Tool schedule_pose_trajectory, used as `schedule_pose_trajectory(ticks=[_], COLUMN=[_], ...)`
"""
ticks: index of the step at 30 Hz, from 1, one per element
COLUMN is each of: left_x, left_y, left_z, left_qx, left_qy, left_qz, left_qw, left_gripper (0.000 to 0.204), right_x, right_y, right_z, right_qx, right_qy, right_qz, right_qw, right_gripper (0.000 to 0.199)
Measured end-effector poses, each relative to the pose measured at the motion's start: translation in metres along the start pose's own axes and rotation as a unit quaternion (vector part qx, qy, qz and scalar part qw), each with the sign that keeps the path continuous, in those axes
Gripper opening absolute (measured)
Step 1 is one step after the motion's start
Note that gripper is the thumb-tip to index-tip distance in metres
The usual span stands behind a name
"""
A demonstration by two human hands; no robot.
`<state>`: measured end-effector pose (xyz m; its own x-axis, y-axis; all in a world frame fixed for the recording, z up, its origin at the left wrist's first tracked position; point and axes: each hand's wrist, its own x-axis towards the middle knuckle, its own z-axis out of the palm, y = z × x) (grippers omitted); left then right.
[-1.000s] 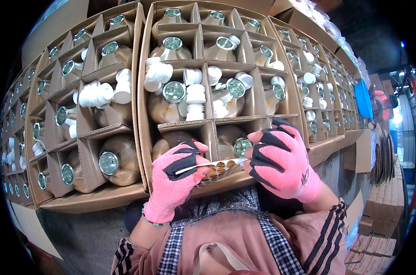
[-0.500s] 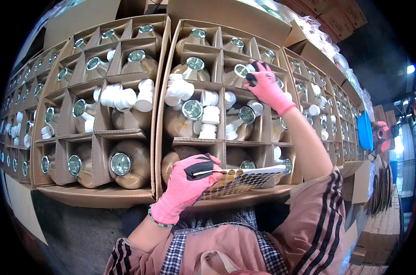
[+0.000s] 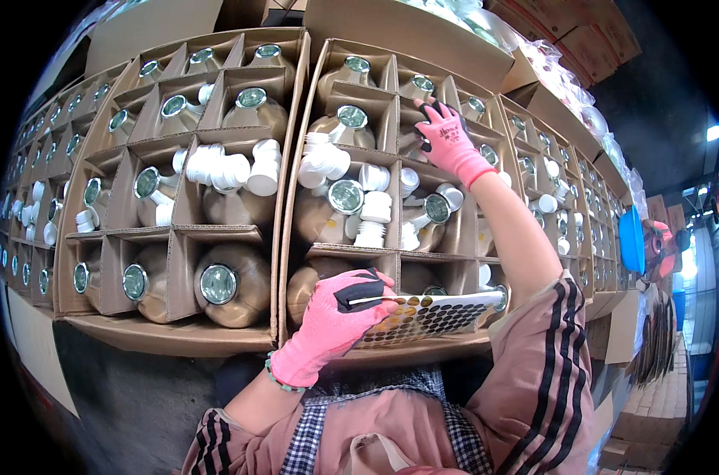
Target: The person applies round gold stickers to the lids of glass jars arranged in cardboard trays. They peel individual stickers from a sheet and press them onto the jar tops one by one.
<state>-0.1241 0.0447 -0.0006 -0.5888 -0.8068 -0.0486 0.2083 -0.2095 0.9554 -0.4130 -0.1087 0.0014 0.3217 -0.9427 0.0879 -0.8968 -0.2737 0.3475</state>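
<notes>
At the lower middle of the view, the left hand's [image 3: 341, 315] grip is pinched closed on the left end of a sheet of round stickers [image 3: 443, 319], which runs out from it toward 3 o'clock, its long axis roughly crosswise. The left hand is thus the nearer one; the right hand [image 3: 450, 144] lies well apart, at 12 o'clock from the sheet, thumb and forefinger parted over a gold bottle [image 3: 410, 146]. Whether that grip has hold of anything is hidden. White caps [image 3: 374, 208] sit at 11 o'clock from the sheet, among more bottles.
</notes>
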Motion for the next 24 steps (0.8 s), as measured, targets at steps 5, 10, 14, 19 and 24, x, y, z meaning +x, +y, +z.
schedule_pose_trajectory(ticks=[5, 10, 14, 19, 24], left_x=[-0.001, -0.004, -0.002, -0.002, -0.004], left_y=[-0.004, -0.001, -0.003, -0.003, -0.001], left_z=[-0.004, -0.008, -0.005, -0.002, -0.001], left_qx=[-0.065, -0.051, 0.026, 0.101, 0.118], left_qy=[0.012, 0.04, 0.012, -0.002, 0.002], left_qz=[-0.023, 0.001, 0.079, 0.152, 0.18], left_qw=[0.998, 0.998, 0.996, 0.983, 0.977], left_gripper=[0.013, 0.014, 0.016, 0.019, 0.02], right_x=[-0.032, -0.122, -0.141, -0.145, -0.149], right_y=[-0.03, -0.11, -0.138, -0.134, -0.132], right_z=[-0.058, -0.194, -0.185, -0.167, -0.167], right_qx=[0.187, 0.273, 0.255, 0.297, 0.329], right_qy=[0.206, 0.092, 0.053, -0.009, -0.012], right_qz=[0.081, -0.029, 0.011, -0.004, 0.049], right_qw=[0.957, 0.957, 0.965, 0.955, 0.943], right_gripper=[0.027, 0.031, 0.04, 0.026, 0.022])
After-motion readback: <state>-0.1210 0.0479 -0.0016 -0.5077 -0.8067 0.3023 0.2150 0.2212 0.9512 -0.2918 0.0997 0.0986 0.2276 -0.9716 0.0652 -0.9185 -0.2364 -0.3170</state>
